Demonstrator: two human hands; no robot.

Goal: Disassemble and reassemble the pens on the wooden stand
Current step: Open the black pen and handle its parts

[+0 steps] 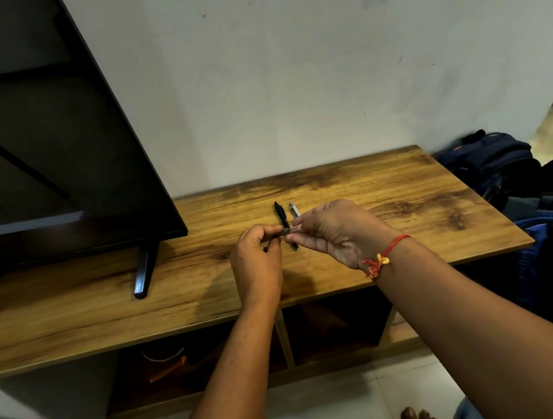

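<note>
A dark pen (pixel 285 231) is held level between both hands just above the wooden stand (pixel 387 196). My left hand (pixel 257 266) grips its left end with curled fingers. My right hand (pixel 334 233) pinches its right end between thumb and fingertips; a red thread is tied round that wrist. Behind the hands, a black pen (pixel 280 214) and a silver-white pen (pixel 294 209) lie side by side on the stand, partly hidden by my fingers.
A large black television (pixel 54 148) stands on the left of the stand, its foot (pixel 144 272) close to my left hand. Dark blue bags (pixel 497 163) sit beyond the stand's right end. Open shelves lie below the top. A bare foot shows on the tiled floor.
</note>
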